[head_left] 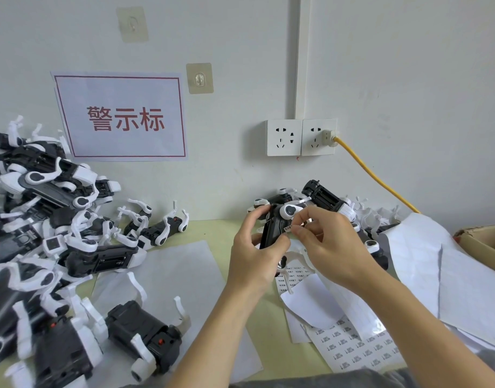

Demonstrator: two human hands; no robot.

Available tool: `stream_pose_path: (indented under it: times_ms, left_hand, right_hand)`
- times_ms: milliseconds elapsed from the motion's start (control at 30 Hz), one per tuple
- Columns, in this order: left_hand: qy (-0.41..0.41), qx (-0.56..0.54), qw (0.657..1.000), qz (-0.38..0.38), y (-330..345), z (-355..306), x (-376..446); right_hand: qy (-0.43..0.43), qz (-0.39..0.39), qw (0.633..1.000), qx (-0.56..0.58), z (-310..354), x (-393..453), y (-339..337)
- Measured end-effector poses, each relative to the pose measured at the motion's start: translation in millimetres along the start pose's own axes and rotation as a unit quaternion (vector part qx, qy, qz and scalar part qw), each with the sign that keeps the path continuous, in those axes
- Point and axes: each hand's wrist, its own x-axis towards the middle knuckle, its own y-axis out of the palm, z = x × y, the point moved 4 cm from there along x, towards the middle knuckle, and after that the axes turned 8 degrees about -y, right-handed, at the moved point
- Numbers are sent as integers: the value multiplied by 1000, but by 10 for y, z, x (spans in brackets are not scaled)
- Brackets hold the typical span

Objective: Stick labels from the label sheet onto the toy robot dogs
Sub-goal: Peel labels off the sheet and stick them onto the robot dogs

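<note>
My left hand grips a black and white toy robot dog, held up above the table with its underside toward me. My right hand pinches a small white label against the dog's black body. Below my hands lie label sheets printed with rows of small labels, partly covered by curled backing paper.
A large heap of toy robot dogs fills the left side. More dogs lie by the wall at the right. Blank white sheets cover the green table. A cardboard box sits far right. A yellow cable runs from the wall socket.
</note>
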Motion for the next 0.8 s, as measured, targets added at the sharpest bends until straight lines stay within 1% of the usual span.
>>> stream_pose_path:
  times_ms: [600, 800]
  left_hand:
    - [-3, -4, 1000, -7, -13, 34, 38]
    - [-4, -7, 1000, 0, -11, 28, 34]
  right_hand:
    - [-39, -27, 992, -114, 18, 8, -21]
    - [-38, -27, 993, -112, 7, 5, -29]
